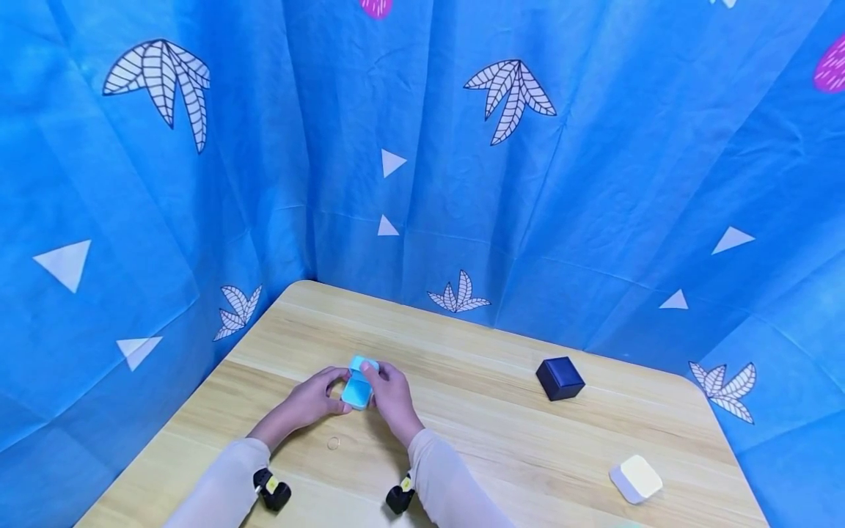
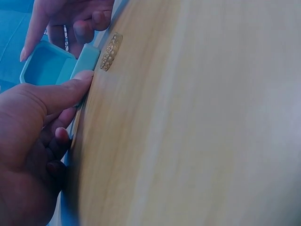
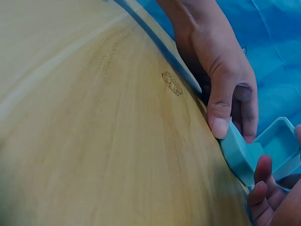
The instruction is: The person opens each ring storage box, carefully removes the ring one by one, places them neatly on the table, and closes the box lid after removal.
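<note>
A turquoise ring box (image 1: pixel 357 394) stands with its lid raised, between my two hands. My left hand (image 1: pixel 312 400) grips its lower part from the left, thumb at the near edge and fingers at the back. From the right, my right hand (image 1: pixel 393 398) holds the raised lid, with the thumb over its upper edge. In the left wrist view the hollow inside of the lid (image 2: pixel 44 66) shows. A gold ring (image 1: pixel 333 443) with an openwork band lies on the table, nearer me than the box; the ring (image 3: pixel 172 84) also shows in the right wrist view.
A dark blue box (image 1: pixel 560 378) sits toward the back right of the wooden table (image 1: pixel 475 411). Nearer the right front is a white box (image 1: pixel 637 479) with a cream top. Blue patterned curtains (image 1: pixel 422 110) hang behind and beside the table.
</note>
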Tool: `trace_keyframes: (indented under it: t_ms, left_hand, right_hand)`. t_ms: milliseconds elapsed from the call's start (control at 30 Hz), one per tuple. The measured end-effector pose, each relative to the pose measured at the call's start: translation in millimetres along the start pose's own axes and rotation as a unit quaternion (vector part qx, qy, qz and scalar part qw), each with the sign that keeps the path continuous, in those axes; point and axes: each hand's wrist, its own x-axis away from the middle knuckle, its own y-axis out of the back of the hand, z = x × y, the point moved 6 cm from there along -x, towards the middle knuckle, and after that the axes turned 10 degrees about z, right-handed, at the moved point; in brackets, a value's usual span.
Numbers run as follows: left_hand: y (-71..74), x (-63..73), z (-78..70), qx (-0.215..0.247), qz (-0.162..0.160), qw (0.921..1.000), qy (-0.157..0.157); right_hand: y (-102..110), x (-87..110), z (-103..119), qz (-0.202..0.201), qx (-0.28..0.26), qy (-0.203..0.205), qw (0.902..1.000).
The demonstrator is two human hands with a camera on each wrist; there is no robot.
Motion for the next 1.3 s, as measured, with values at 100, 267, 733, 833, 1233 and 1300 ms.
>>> trace_keyframes:
  t_ms: [100, 267, 733, 833, 1233, 1300]
  left_hand:
    - [-0.4, 0.5, -0.2, 0.002, 0.000, 1.0000, -0.005]
    - [-1.1, 0.8, 0.5, 0.004, -0.002, 1.0000, -0.005]
    - [-1.5, 0.7, -0.6, 0.001, -0.005, 1.0000, 0.004]
    - [-1.4, 0.3, -0.4, 0.008, -0.005, 0.9999, 0.008]
    - [-2.3, 1.5, 0.0, 0.017, -0.011, 0.9998, 0.007]
    - [-2.7, 1.4, -0.3, 0.018, -0.011, 0.9998, 0.002]
  right_hand:
    - [-1.2, 1.5, -0.5, 0.002, -0.003, 0.001, 1.0000]
    - [-3.2, 4.5, -3.2, 0.003, -0.023, -0.004, 0.9997]
    - [-4.1, 8.0, -3.8, 0.015, -0.035, 0.004, 0.9992]
    - [-3.2, 8.9, -4.1, 0.020, -0.029, 0.007, 0.9993]
    - [-3.9, 14.3, -1.3, 0.036, -0.020, 0.002, 0.9992]
    - [-3.2, 15.7, -0.1, 0.031, -0.014, -0.005, 0.9994]
